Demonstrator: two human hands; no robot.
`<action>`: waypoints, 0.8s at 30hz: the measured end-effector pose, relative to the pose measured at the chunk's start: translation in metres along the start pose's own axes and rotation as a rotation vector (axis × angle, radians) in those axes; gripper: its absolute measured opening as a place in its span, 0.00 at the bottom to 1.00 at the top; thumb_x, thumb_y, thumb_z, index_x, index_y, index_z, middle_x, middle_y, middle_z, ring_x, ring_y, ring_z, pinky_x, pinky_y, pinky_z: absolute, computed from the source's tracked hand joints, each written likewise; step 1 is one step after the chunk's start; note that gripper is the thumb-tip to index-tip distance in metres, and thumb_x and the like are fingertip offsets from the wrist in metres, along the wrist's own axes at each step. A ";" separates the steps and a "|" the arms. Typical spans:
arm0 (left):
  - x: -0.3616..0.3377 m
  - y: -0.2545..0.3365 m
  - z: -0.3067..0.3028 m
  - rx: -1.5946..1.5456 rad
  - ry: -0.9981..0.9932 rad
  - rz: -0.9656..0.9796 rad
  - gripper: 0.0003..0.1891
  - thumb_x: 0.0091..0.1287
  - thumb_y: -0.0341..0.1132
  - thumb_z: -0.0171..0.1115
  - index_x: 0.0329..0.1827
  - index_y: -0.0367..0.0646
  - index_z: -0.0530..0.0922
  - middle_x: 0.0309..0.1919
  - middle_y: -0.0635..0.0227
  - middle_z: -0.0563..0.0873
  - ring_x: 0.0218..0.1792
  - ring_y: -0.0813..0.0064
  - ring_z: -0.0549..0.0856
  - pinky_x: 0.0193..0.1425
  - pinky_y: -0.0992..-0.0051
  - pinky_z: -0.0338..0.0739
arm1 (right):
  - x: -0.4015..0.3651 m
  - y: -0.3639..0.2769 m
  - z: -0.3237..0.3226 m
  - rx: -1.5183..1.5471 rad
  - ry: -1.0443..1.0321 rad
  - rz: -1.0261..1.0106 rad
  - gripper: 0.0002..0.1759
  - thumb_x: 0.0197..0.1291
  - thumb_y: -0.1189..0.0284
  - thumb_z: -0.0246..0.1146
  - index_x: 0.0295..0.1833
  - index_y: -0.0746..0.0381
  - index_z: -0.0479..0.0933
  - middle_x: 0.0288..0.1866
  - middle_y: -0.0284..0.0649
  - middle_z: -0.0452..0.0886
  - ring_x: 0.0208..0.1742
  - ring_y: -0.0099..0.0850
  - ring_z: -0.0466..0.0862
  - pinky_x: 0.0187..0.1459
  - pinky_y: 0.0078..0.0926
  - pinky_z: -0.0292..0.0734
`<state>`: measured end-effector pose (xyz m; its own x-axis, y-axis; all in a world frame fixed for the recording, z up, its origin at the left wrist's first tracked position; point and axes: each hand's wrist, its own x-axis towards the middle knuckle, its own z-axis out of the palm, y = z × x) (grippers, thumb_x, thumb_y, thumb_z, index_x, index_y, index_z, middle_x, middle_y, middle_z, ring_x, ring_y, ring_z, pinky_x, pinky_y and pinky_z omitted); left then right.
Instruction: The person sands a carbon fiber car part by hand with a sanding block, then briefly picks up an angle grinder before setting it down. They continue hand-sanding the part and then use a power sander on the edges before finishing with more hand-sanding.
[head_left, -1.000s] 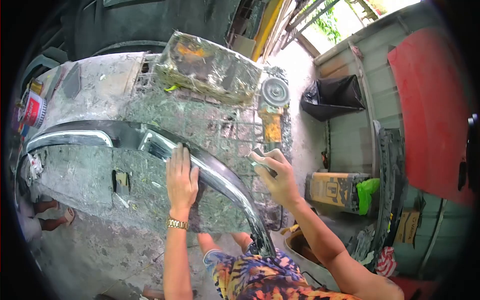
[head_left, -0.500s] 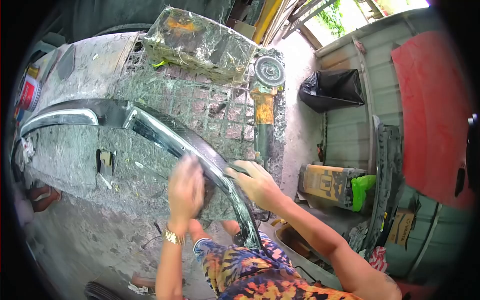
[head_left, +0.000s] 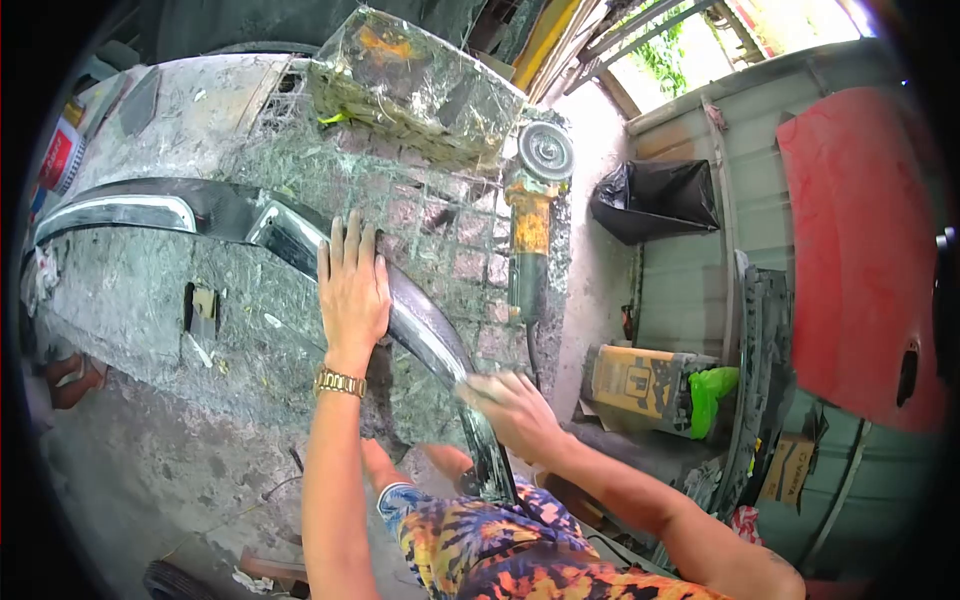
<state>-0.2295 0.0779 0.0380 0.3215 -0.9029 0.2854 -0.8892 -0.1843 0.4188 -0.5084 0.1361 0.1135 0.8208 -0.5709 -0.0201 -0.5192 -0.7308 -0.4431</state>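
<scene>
A long curved black car trim piece (head_left: 428,322) with a woven carbon-like texture and whitish, dusty patches runs from the far left of the bench down to my lap. My left hand (head_left: 354,285) lies flat on its middle, fingers stretched out and pointing away. On the lower stretch, near the bend, my right hand (head_left: 512,408) presses with fingers bent together, smeared by motion. What it grips is hidden now; half a second ago a thin dark piece like sandpaper showed under its thumb. The piece's lower end reaches my patterned clothing.
An angle grinder (head_left: 530,225) lies on the stained mesh-topped bench (head_left: 420,215), beside a crusted box (head_left: 415,90). To the right are a black bag (head_left: 657,198), a yellow-and-black carton (head_left: 640,388) and a red panel (head_left: 860,260). Another person's foot (head_left: 75,380) shows at left.
My left hand has moved up and away from me, from the near edge onto the trim piece, and spread flat. My right hand has slid down along the piece towards me.
</scene>
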 end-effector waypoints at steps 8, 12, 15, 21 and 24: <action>-0.004 -0.002 0.001 -0.010 -0.039 -0.008 0.26 0.81 0.39 0.51 0.78 0.39 0.71 0.83 0.56 0.67 0.83 0.53 0.63 0.87 0.53 0.55 | 0.021 0.001 0.009 -0.060 0.022 0.052 0.31 0.57 0.80 0.63 0.69 0.59 0.81 0.64 0.41 0.82 0.60 0.41 0.80 0.62 0.38 0.75; -0.007 -0.010 0.004 -0.105 0.007 -0.017 0.28 0.81 0.41 0.51 0.80 0.36 0.67 0.84 0.54 0.65 0.84 0.51 0.62 0.87 0.52 0.54 | 0.076 0.004 -0.026 0.055 -0.008 0.086 0.28 0.60 0.79 0.66 0.69 0.59 0.82 0.66 0.43 0.82 0.63 0.41 0.81 0.66 0.39 0.74; -0.040 -0.006 -0.022 -0.070 -0.103 0.086 0.32 0.81 0.44 0.52 0.82 0.34 0.64 0.83 0.51 0.65 0.84 0.51 0.62 0.87 0.50 0.52 | 0.036 0.010 -0.066 0.396 0.224 0.258 0.22 0.69 0.78 0.66 0.68 0.61 0.82 0.65 0.48 0.82 0.62 0.43 0.82 0.64 0.36 0.76; -0.134 0.059 -0.048 -0.333 -0.539 0.501 0.38 0.75 0.53 0.60 0.82 0.38 0.66 0.82 0.55 0.68 0.82 0.57 0.67 0.87 0.56 0.58 | -0.030 0.011 -0.088 0.583 0.360 0.499 0.22 0.67 0.82 0.67 0.66 0.63 0.84 0.60 0.47 0.83 0.56 0.39 0.84 0.58 0.30 0.78; -0.118 0.037 -0.044 -0.265 -0.555 0.572 0.37 0.75 0.53 0.60 0.82 0.41 0.67 0.83 0.58 0.68 0.82 0.57 0.67 0.86 0.55 0.60 | -0.037 0.002 -0.079 0.608 0.408 0.470 0.22 0.66 0.84 0.68 0.65 0.64 0.84 0.59 0.46 0.83 0.54 0.36 0.84 0.56 0.28 0.78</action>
<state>-0.2861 0.1944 0.0581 -0.4242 -0.9021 0.0790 -0.7382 0.3950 0.5468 -0.5589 0.1257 0.1844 0.3430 -0.9380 -0.0501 -0.4700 -0.1252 -0.8737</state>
